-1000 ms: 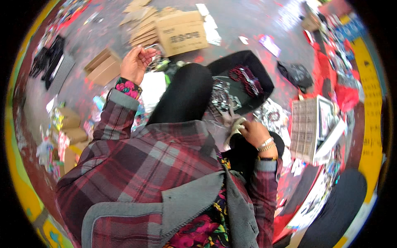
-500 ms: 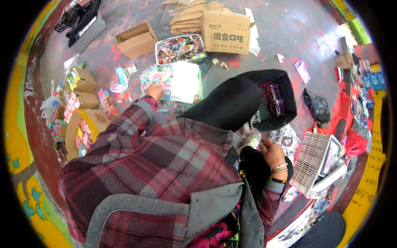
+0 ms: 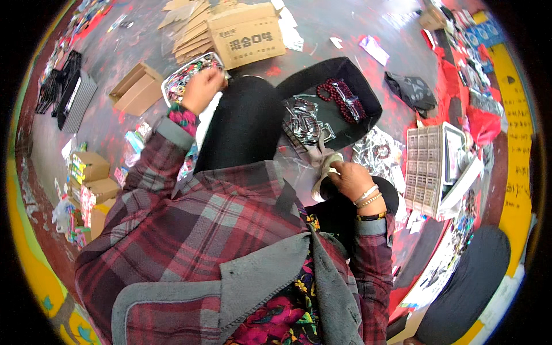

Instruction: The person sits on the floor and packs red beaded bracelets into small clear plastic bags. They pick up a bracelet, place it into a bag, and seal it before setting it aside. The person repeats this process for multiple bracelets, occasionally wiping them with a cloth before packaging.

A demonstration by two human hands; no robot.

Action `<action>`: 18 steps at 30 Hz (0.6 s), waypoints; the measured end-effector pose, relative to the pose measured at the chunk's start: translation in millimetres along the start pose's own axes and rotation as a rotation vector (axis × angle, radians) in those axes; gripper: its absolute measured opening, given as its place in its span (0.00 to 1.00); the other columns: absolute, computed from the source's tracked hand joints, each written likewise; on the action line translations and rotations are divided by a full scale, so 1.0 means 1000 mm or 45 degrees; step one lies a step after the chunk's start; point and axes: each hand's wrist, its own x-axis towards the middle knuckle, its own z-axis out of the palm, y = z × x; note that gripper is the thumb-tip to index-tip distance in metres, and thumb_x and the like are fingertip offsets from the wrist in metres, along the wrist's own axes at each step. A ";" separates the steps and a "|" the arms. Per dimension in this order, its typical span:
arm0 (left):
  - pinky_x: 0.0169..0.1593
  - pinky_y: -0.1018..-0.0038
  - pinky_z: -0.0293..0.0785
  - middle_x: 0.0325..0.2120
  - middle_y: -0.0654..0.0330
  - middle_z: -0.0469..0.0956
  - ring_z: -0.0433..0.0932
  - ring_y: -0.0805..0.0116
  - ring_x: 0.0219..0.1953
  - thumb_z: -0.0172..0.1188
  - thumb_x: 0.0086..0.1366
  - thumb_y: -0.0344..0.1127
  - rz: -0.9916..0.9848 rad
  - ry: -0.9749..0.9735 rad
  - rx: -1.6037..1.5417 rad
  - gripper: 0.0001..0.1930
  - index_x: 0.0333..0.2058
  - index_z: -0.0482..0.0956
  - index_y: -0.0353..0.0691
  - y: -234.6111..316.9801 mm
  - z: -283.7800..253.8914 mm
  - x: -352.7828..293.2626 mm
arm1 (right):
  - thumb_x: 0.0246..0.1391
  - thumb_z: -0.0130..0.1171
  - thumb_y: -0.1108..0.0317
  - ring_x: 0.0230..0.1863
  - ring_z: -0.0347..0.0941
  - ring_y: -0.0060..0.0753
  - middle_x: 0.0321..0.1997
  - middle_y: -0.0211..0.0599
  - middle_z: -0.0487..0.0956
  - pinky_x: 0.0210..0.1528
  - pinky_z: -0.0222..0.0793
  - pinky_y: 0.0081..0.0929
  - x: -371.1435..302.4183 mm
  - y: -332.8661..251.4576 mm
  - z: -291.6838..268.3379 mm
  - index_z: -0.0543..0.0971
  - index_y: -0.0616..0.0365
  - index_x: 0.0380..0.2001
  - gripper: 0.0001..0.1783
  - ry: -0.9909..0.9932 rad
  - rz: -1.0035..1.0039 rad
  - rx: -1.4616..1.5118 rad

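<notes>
My left hand (image 3: 204,89) is stretched forward above the near edge of a white tray (image 3: 165,92) heaped with many small colourful trinkets. Its fingers are smeared by motion, so their grip cannot be made out. Down by my shoe (image 3: 319,184), my right hand (image 3: 352,181) rests near my knee with its fingers curled together; whatever they hold, if anything, is hidden. Ahead of it sits a black fabric bin (image 3: 368,95). Inside lie dark red bead strings (image 3: 345,103) and a pile of clear plastic packets (image 3: 305,121).
An open cardboard box (image 3: 137,89) and a closed carton (image 3: 247,37) beside flattened cardboard (image 3: 190,29) stand ahead. To the right are a plastic basket (image 3: 425,172), a grey bag (image 3: 411,92) and clear packets (image 3: 379,149). Small cartons (image 3: 92,167) sit at left.
The view has swung right. My left hand has moved forward from the coloured packets to the trinket tray. My right hand stays by the shoe, and the clear packets in the bin now show.
</notes>
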 end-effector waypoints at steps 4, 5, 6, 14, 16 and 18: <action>0.30 0.71 0.69 0.21 0.54 0.76 0.75 0.63 0.24 0.49 0.60 0.42 0.473 -0.048 0.069 0.15 0.28 0.76 0.35 0.120 0.020 0.057 | 0.47 0.52 0.60 0.30 0.73 0.51 0.26 0.48 0.76 0.32 0.68 0.43 0.007 -0.029 0.002 0.76 0.56 0.30 0.12 -0.066 -0.142 0.021; 0.30 0.71 0.69 0.21 0.54 0.75 0.74 0.63 0.24 0.49 0.60 0.43 0.606 -0.110 0.053 0.15 0.29 0.75 0.35 0.143 0.039 0.068 | 0.47 0.53 0.60 0.30 0.73 0.50 0.25 0.47 0.76 0.31 0.68 0.42 0.008 -0.031 0.012 0.75 0.56 0.31 0.12 -0.089 -0.169 -0.002; 0.31 0.70 0.70 0.22 0.53 0.76 0.75 0.60 0.25 0.49 0.59 0.42 0.588 -0.228 0.104 0.15 0.30 0.75 0.35 0.152 0.060 0.081 | 0.47 0.53 0.60 0.29 0.73 0.49 0.25 0.46 0.76 0.31 0.68 0.42 0.013 -0.033 0.023 0.75 0.56 0.32 0.13 -0.115 -0.216 -0.027; 0.37 0.60 0.70 0.26 0.48 0.76 0.75 0.49 0.32 0.50 0.52 0.38 0.771 -1.020 0.783 0.11 0.28 0.76 0.37 0.109 0.248 0.147 | 0.43 0.51 0.68 0.29 0.74 0.48 0.24 0.43 0.76 0.32 0.68 0.41 0.004 -0.045 0.039 0.74 0.56 0.28 0.08 -0.268 -0.247 0.041; 0.38 0.59 0.71 0.26 0.46 0.77 0.76 0.48 0.32 0.51 0.49 0.37 0.705 -1.161 0.981 0.12 0.27 0.78 0.36 0.084 0.285 0.150 | 0.41 0.52 0.67 0.31 0.73 0.44 0.25 0.40 0.76 0.34 0.67 0.37 -0.001 -0.034 0.043 0.74 0.56 0.26 0.07 -0.246 -0.169 -0.010; 0.38 0.59 0.72 0.28 0.46 0.77 0.77 0.48 0.33 0.52 0.48 0.37 0.608 -1.153 1.144 0.12 0.28 0.79 0.36 0.037 0.330 0.158 | 0.46 0.47 0.67 0.29 0.74 0.40 0.25 0.40 0.77 0.31 0.66 0.34 0.001 -0.024 0.037 0.75 0.54 0.24 0.07 -0.193 -0.154 -0.059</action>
